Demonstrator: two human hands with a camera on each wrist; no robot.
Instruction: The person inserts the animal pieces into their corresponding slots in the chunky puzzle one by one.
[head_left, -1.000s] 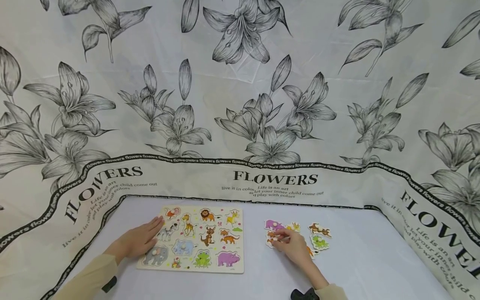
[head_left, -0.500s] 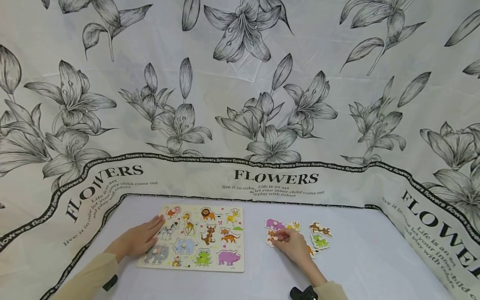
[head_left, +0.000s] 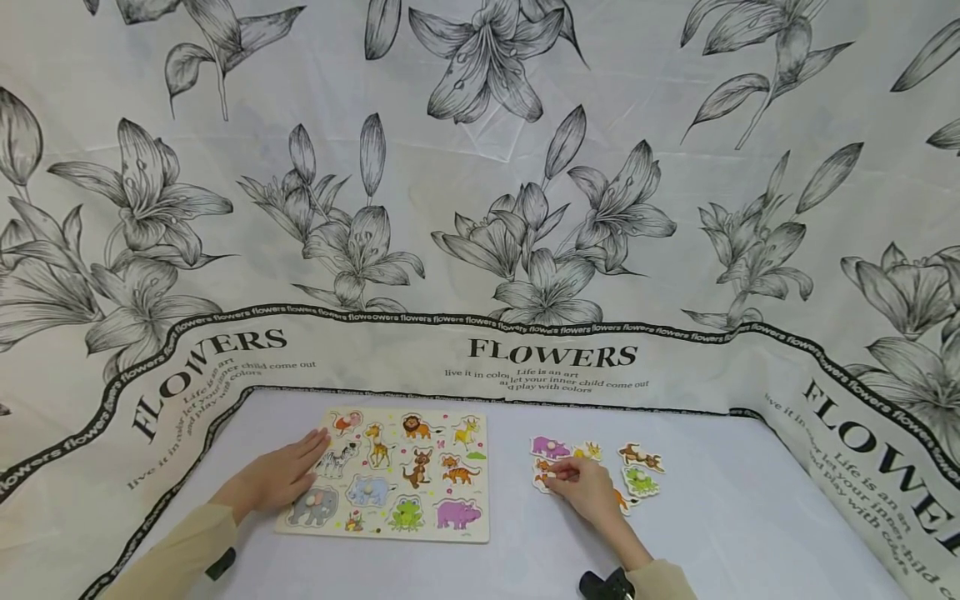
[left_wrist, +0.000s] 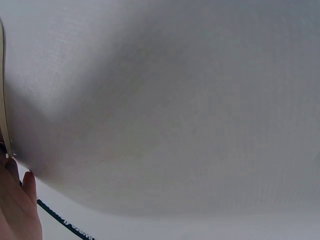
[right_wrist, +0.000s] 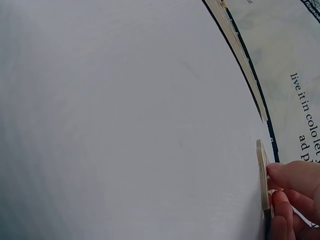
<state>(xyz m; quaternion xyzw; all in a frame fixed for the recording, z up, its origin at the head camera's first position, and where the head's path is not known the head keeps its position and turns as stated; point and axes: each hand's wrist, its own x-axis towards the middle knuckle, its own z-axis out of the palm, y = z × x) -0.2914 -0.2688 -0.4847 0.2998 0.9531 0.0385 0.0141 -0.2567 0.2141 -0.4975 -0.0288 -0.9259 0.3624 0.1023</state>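
Fingers of the person's right hand are curled and pinch a flat, orange animal-shaped wooden piece; whether it touches the white worktop cannot be told. It is to the right of a cream rectangular wooden puzzle board, well apart from it, just below a purple hippo-shaped wooden piece. A yellow animal-shaped piece lies beyond the hand, and another orange piece is partly hidden beneath it. Further right lie a brown kangaroo-shaped piece and, just below that, a green frog-shaped piece.

The left hand rests at the board's left edge, its fingers straight and gripping nothing. A knobbed grey elephant piece and a knobbed pale blue animal piece sit in the board, among colourful animal pictures. Behind the worktop hangs white cloth printed with grey lilies and "FLOWERS".
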